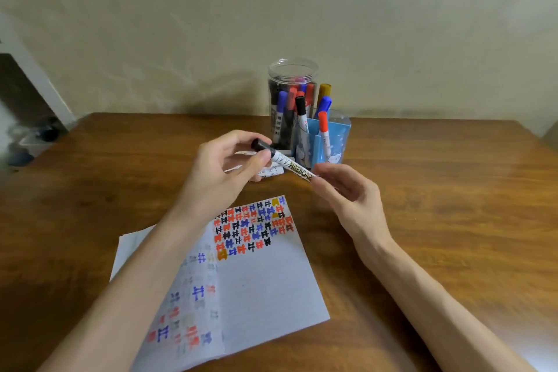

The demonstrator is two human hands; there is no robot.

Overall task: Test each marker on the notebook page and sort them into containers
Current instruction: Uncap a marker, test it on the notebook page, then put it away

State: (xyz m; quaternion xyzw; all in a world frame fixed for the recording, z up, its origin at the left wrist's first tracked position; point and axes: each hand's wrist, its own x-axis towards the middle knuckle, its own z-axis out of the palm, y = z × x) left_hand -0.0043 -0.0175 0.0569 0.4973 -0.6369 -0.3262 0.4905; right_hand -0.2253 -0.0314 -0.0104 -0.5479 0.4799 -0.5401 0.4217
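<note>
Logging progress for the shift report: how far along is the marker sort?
Done: notebook page carries rows of test marks; clear jar and blue holder both hold markers. In hand: black-capped marker, cap on, left hand gripping the cap end, right hand pinching the tail. Left: test and bin it, plus a loose marker on the table behind the left hand.

Dim, warm, diffuse light leaves the wooden table [453,205] with a faint sheen on its right and darker shade at its near left, while the wide lens bows its far edge and the left margin blurs.
</note>
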